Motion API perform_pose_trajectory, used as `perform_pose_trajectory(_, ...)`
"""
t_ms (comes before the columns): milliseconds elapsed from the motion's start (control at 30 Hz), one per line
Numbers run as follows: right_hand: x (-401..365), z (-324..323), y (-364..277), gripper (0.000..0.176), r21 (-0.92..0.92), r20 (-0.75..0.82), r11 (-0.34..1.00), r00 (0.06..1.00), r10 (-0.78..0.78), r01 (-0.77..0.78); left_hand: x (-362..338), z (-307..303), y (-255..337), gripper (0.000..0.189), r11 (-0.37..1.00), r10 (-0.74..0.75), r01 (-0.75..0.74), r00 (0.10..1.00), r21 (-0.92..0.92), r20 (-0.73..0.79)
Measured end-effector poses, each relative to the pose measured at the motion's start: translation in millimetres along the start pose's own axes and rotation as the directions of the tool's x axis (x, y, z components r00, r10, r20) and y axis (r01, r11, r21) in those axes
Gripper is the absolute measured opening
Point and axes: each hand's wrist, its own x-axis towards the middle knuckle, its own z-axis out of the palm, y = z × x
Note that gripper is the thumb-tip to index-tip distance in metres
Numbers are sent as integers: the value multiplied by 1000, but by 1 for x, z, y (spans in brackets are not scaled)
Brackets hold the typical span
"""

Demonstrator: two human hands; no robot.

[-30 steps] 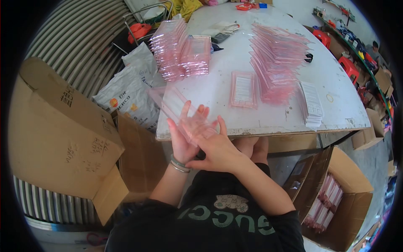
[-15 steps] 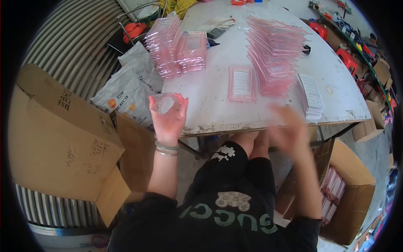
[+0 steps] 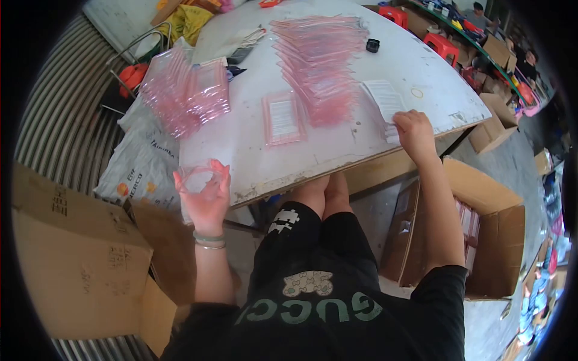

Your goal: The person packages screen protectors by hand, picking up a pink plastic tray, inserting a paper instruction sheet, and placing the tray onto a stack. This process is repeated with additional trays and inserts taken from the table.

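My left hand (image 3: 206,209) is raised off the table's near left edge, its thumb and fingers curved around a clear plastic pouch (image 3: 201,179) whose mouth is spread wide. At the right, my right hand (image 3: 416,137) pinches the near edge of a stack of white printed cards (image 3: 384,96); how many cards are between the fingers is hidden. Between the hands lies a pink-edged clear pouch with a printed card in it (image 3: 283,118). Beyond it runs a long, fanned pile of pink-tinted pouches (image 3: 322,72).
More clear pink pouches (image 3: 186,90) are stacked on the left of the white table (image 3: 253,162). An open carton (image 3: 506,240) with packed pieces stands at lower right. A large carton (image 3: 78,259) and a white sack (image 3: 141,159) are at left. People are in the far right background.
My right hand has moved from above the table's front edge onto the card stack. My left hand still holds the spread pouch. The view has turned to the right.
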Motion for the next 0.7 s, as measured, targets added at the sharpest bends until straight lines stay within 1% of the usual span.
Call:
perform_pose_trajectory(33, 6, -8, -1, 6, 0, -46, 1000, 999, 26, -26, 1, -1, -2, 91, 1000, 0, 0, 1000, 2, 0)
perform_pose_trajectory(67, 11, -16, 1, 8, -71, -83, 997, 997, 11, -16, 4, -2, -5, 92, 1000, -1, 1, 1000, -2, -4)
perform_pose_trajectory(167, 8, -1, 9, 12, -119, 4, 992, 999, -39, 39, 5, -3, -14, 93, 1000, -2, 2, 1000, 6, -30)
perform_pose_trajectory(200, 5, 6, 4, 12, -28, 134, 999, 991, 19, -16, 6, -1, -18, 93, 1000, -8, 8, 1000, 11, -25)
perform_pose_trajectory(233, 2, 8, 4, 11, 43, 109, 999, 994, 9, -13, 8, 0, -22, 92, 1000, -11, 12, 1000, 16, -20)
perform_pose_trajectory(300, -2, 12, -6, 9, 203, 55, 979, 998, -27, 16, 8, 0, -24, 91, 998, 33, -30, 998, 48, -62)
perform_pose_trajectory(333, 3, -3, -9, 12, 270, 171, 962, 985, -2, -45, 3, -2, -23, 90, 996, 73, -67, 993, 64, -91)
perform_pose_trajectory(400, 1, -5, 1, 16, 266, 309, 938, 942, 133, -220, 1, -4, -22, 88, 999, 49, -47, 995, 22, -87)
perform_pose_trajectory(433, 2, -11, -2, 17, 147, 165, 967, 969, 185, -209, 1, -3, -21, 88, 999, 36, -36, 996, 4, -81)
perform_pose_trajectory(467, 5, -15, 2, 19, 112, -8, 987, 993, 116, -114, -1, -2, -21, 87, 999, 50, -49, 997, 25, -66)
perform_pose_trajectory(500, 11, -24, -1, 22, 19, -108, 999, 993, 46, -44, 0, -1, -23, 87, 998, 57, -55, 997, 43, -48)
perform_pose_trajectory(533, 21, -44, -16, 23, -10, -185, 1000, 982, 21, -24, 0, 0, -24, 87, 997, 58, -57, 998, 59, -26)
perform_pose_trajectory(567, 28, -62, -36, 24, 70, -272, 997, 961, 58, -40, 1, 1, -24, 86, 997, 63, -62, 998, 45, -31)
perform_pose_trajectory(600, 36, -86, -68, 26, 193, -319, 979, 940, 118, -58, 2, 2, -23, 85, 998, 63, -62, 997, 30, -38)
perform_pose_trajectory(633, 37, -102, -100, 27, 353, -362, 934, 914, 184, -48, 2, 1, -24, 84, 998, 57, -56, 997, 16, -47)
perform_pose_trajectory(667, 37, -114, -127, 27, 477, -363, 876, 923, 125, 68, 3, 1, -26, 83, 992, 76, -75, 997, 101, 0)
perform_pose_trajectory(700, 39, -124, -154, 26, 565, -340, 807, 940, 35, 174, 2, 0, -29, 82, 978, 85, -91, 995, 186, 43)
